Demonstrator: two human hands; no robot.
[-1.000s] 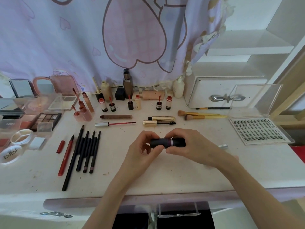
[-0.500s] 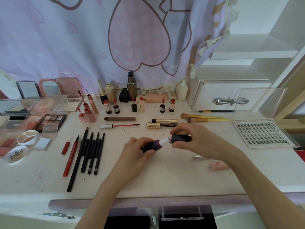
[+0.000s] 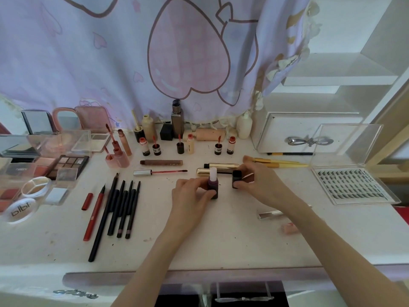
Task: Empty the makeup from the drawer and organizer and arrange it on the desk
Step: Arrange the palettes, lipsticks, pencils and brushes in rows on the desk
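Note:
My left hand [image 3: 191, 192] grips a dark purple bottle [image 3: 213, 186] that stands upright on the white desk [image 3: 221, 240], its white neck bare. To its right my right hand [image 3: 259, 183] holds the bottle's black cap [image 3: 237, 179] with a reddish applicator, just above the desk. Two gold tubes [image 3: 221, 168] lie right behind both hands. The desk drawer [image 3: 243, 295] shows at the bottom edge.
Pencils and liners [image 3: 119, 207] lie in a row at the left, palettes [image 3: 66, 166] and compacts further left. Small lip bottles [image 3: 183, 146] stand in a back row. Brushes [image 3: 276, 162], a lash tray [image 3: 352, 183] and a white drawer box [image 3: 294, 138] are at the right. A silver tube [image 3: 271, 214] lies under my right forearm.
The cap has come off the bottle. My left hand has stood the bottle upright on the desk, and my right hand has carried the cap away to the right.

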